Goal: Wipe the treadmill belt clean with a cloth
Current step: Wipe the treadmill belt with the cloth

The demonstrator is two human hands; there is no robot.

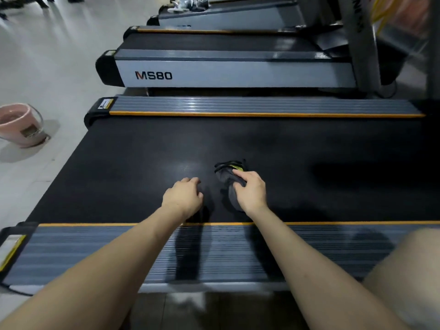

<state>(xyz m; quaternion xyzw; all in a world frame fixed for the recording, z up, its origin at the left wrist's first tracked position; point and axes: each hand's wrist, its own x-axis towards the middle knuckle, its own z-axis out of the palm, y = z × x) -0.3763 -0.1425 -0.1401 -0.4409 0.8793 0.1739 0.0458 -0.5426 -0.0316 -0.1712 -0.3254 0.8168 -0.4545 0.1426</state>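
Right hand (250, 191) grips the bunched dark grey cloth (229, 177) against the black rubber treadmill belt (333, 144), ready to scrub; left hand (184, 195) hovers loosely curled, empty.

A pink bucket (20, 126) on the floor — beside it, another treadmill (226, 70).

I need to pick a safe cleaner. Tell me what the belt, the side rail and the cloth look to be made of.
Belt: matte black, probably rubber or PVC, with a faint sheen and fine texture.
Side rail: grey ribbed strips, plastic or aluminium, I cannot tell which; orange edge trim.
Cloth: soft dark grey fabric with a yellow-green patch, bunched in folds under the right hand.
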